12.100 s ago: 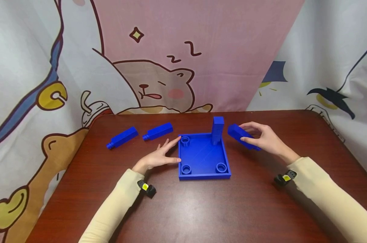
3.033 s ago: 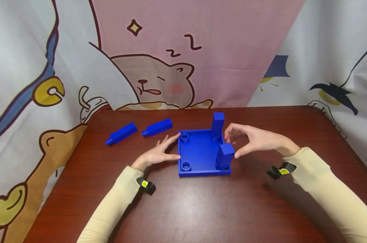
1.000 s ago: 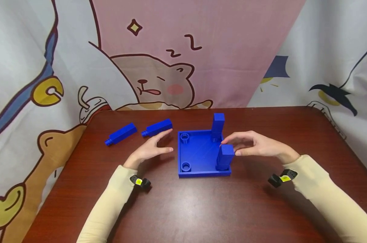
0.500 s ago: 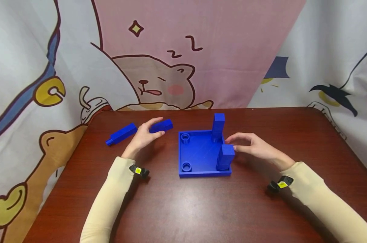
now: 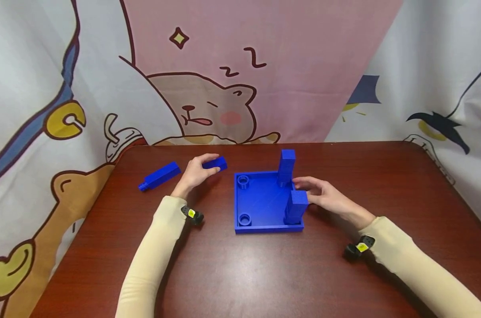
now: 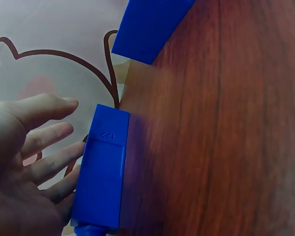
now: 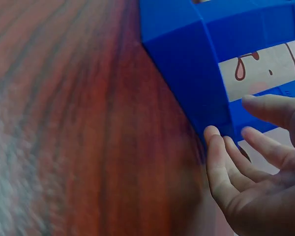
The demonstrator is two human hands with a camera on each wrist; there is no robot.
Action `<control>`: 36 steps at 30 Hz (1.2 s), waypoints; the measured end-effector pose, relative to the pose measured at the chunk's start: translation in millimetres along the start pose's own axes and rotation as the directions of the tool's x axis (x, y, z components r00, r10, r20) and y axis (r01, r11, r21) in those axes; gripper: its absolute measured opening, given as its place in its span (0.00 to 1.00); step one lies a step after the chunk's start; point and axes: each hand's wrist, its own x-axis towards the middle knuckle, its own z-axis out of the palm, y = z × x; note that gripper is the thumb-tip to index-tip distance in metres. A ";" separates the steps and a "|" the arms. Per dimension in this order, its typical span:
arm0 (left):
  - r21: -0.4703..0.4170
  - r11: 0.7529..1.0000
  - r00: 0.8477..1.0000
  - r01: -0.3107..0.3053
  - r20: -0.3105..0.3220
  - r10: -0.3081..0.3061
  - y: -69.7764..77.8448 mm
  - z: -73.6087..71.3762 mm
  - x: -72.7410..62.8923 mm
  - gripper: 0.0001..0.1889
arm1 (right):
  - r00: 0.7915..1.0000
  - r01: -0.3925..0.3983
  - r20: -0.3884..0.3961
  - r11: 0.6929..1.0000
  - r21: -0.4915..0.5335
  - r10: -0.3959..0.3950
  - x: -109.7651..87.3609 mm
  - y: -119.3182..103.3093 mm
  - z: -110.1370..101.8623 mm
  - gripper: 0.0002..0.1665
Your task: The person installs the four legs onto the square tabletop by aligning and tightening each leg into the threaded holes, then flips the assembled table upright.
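The blue block (image 5: 221,163) under your left hand (image 5: 192,173) is a straight, square-sided bar lying at the table's far left-centre, left of the tray (image 5: 264,229). Its side carries a shallow recess and small raised marks, and a short round peg (image 6: 91,230) ends it. Your left hand arches over it, fingers and thumb spread along its sides; firm contact is hard to judge. Your right hand (image 5: 328,196) rests its spread fingers against the tray's right wall.

From the head view, your left hand hides the peg; the left wrist view cuts it off at the bottom. The near right post (image 5: 298,203) hides your right thumb tip.

The far right post (image 5: 287,165) also stands upright, opposite 2 round left sockets, far (image 5: 243,181) and near (image 5: 245,219). A 2nd loose block (image 5: 161,176) lies just left of your left hand. A strip of table (image 5: 240,274) separates the covered block from the tray's left wall; more wood stretches toward you from the near wall.
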 end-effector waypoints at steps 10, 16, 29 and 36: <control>0.066 0.995 0.997 0.073 -0.037 -0.070 -5.0 8.7 10.4 0.21 | 0.999 -0.006 -0.051 1.000 -0.001 0.006 1.7 5.4 6.8 0.32; 0.126 0.989 0.996 0.071 -0.057 -0.064 -6.0 11.2 13.3 0.19 | 0.998 -0.014 -0.059 1.000 0.017 0.015 0.4 6.9 7.7 0.32; -0.229 0.972 0.997 -0.053 -0.068 0.038 6.7 4.5 10.5 0.18 | 0.998 -0.012 -0.061 0.999 0.041 0.015 -2.1 7.9 7.8 0.32; -0.408 0.910 0.996 -0.075 -0.064 0.054 24.6 3.5 9.3 0.19 | 0.998 -0.008 -0.062 0.998 0.055 0.011 -0.7 9.5 8.3 0.32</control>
